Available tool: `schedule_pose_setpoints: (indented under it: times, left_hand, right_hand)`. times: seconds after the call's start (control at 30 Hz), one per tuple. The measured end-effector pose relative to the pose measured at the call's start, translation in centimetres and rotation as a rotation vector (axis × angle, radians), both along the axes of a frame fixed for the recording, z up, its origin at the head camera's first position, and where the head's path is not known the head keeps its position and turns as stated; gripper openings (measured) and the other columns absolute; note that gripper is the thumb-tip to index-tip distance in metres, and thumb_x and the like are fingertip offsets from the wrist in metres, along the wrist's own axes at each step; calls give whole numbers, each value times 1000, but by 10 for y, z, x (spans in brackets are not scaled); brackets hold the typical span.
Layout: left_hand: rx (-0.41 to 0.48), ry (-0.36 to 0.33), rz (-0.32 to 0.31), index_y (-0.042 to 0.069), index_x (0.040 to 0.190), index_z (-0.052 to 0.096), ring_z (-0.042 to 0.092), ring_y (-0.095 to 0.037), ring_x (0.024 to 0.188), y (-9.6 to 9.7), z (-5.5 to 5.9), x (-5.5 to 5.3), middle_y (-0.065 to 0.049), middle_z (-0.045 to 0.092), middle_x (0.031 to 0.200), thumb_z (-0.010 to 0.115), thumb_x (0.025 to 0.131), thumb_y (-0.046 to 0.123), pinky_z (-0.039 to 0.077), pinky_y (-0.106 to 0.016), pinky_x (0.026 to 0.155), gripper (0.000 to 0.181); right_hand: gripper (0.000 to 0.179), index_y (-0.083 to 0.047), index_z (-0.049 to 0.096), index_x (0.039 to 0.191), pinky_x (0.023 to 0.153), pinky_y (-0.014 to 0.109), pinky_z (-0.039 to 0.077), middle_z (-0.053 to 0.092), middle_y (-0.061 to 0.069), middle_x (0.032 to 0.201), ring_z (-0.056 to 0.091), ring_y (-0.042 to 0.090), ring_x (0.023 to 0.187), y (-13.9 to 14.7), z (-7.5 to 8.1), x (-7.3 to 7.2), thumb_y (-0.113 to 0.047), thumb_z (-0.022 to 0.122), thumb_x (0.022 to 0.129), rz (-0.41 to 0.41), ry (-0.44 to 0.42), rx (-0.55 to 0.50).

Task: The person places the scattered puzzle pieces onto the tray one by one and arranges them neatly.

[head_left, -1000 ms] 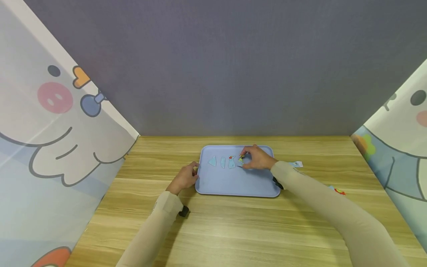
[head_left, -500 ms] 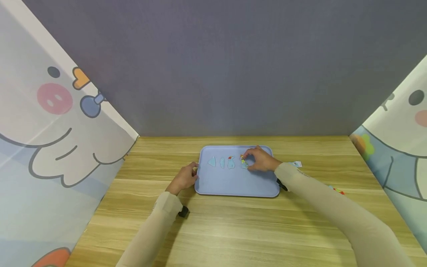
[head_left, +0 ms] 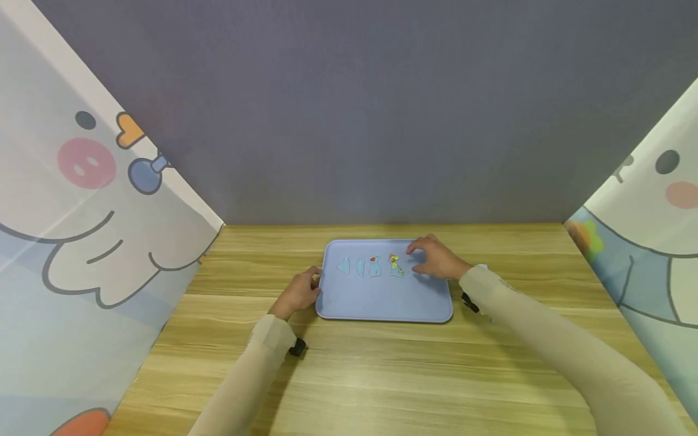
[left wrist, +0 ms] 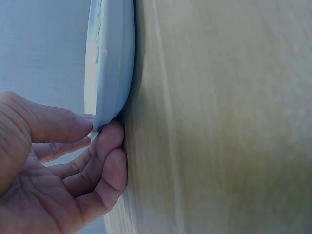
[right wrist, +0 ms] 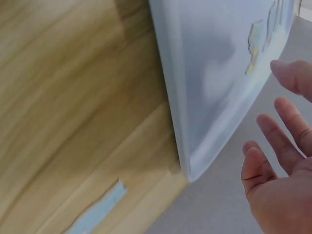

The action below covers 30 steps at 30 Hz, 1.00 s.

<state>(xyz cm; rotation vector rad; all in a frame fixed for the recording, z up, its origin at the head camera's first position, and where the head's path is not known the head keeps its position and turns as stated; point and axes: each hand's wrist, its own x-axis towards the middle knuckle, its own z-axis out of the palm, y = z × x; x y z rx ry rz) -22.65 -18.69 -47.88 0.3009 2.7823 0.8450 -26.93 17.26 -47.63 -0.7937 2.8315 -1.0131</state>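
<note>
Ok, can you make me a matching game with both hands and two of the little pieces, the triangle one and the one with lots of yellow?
Things:
1. Left hand
2. Right hand
3. Triangular piece
4. Yellow-patterned piece

Place or state, going by the head view for the row:
A. Lies at the right end of the row
B. Pinches the edge of the tray
C. Lies at the left end of the row
D. Holds nothing, with its fingers apart

Right pairs: 1-B, 2-D, 3-C, 4-A
</note>
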Motion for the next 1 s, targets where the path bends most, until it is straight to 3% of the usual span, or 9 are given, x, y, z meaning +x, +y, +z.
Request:
schedule_pose_setpoints:
  times: [0.2,0.47,0.67,1.0]
  left_hand:
    - [2,-7,2,0,131,48,58,-19,72,-1,-1,-1,-13,62,89,60,88,-1,50,-31,63,44]
    - [1,-18,-2,-1,131,47,58,-20,72,-1,-2,-1,-14,61,90,61,88,-1,50,-31,63,46]
    - [9,-7,-31,-4,128,47,59,-21,73,-2,0,0,-16,61,91,60,87,-2,50,-31,64,44]
    - [13,-32,0,-2,130,47,60,-22,78,0,-1,-1,-17,63,94,61,87,-1,51,-33,67,46]
  right_hand:
    - [34,3,65,102,90,48,37,62,16,109,49,37,101,20,3,-1,-1,77,71,-15,114,-24]
    - [32,2,64,108,98,52,33,59,19,117,45,40,114,52,13,4,-3,73,78,-76,68,-7]
    - [32,2,62,111,96,55,33,57,22,119,44,42,115,76,15,12,-5,72,81,-104,42,2]
    - [30,5,64,109,91,59,34,57,25,117,41,46,111,105,9,27,-4,71,81,-177,20,30]
